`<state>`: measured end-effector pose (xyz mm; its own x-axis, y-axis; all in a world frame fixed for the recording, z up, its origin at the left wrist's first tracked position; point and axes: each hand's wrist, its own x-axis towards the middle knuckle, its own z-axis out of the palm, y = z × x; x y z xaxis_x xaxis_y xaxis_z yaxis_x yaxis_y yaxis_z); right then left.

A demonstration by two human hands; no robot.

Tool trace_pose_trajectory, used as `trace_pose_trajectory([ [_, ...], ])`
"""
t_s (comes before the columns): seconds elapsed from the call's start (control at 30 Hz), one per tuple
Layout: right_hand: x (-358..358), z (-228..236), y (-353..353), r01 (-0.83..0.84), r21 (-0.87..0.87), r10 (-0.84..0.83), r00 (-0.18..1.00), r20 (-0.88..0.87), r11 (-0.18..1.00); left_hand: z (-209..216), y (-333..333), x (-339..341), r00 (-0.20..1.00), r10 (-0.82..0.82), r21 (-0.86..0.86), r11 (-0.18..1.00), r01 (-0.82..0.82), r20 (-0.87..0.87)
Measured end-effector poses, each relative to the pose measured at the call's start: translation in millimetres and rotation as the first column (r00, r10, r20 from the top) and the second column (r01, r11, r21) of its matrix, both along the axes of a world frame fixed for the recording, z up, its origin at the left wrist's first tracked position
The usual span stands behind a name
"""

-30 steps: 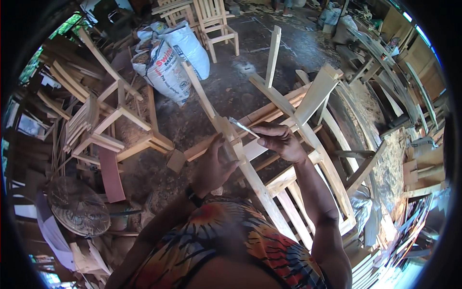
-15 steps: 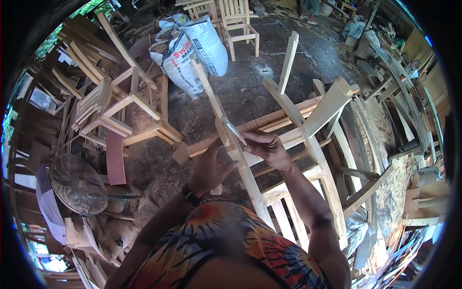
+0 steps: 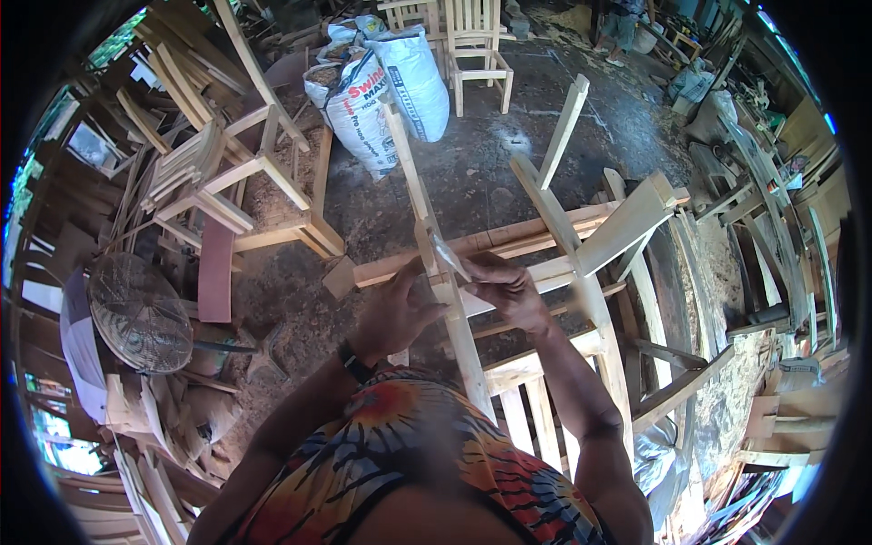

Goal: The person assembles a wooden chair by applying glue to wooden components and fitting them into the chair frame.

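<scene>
An unfinished wooden chair frame [image 3: 531, 275] lies tipped over in front of me, its pale bars joined by crosspieces. My left hand [image 3: 395, 313] is curled against the left side of its near post [image 3: 465, 350], fingers and thumb reaching the wood around the joint. From the other side my right hand [image 3: 510, 289] pinches the lower end of a narrow, pale, blade-like strip [image 3: 447, 254], which lies slanted along the post. Its exact kind is too unclear to tell. The right fingertips are partly hidden behind the strip and the wood.
Another chair frame [image 3: 263, 163] stands at the left above wood shavings, near a round fan [image 3: 141, 313]. Filled white sacks [image 3: 413, 86] and a slatted chair [image 3: 479, 64] are farther off. Timber [image 3: 681, 391] lies at the right. A person [image 3: 622, 27] stands at the back.
The view has shifted, so the surroundings sit a little differently in it. Both hands stay at the same joint, and the right hand still pinches the pale strip.
</scene>
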<state>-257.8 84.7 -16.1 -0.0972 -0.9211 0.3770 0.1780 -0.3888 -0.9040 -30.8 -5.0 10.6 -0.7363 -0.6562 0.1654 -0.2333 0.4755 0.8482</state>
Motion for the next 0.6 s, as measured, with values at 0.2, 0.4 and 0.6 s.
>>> trace_pose_trajectory([
  [0.2, -47, 55, 20, 0.133, -0.101, -0.164, 0.886, -0.434, 0.986, -8, -1, 1, 1.0, 0.016, -0.063, 0.998, -0.014, 0.023],
  [0.4, -58, 126, 40, 0.206, -0.301, -0.362, 0.416, -0.834, 0.931, 1, 3, 2, 0.998, 0.025, -0.01, 1.0, -0.025, 0.05],
  [0.6, -66, 166, 53, 0.136, -0.331, -0.357, 0.271, -0.894, 0.934, 4, 3, -2, 1.0, 0.02, -0.051, 0.998, -0.019, 0.011],
])
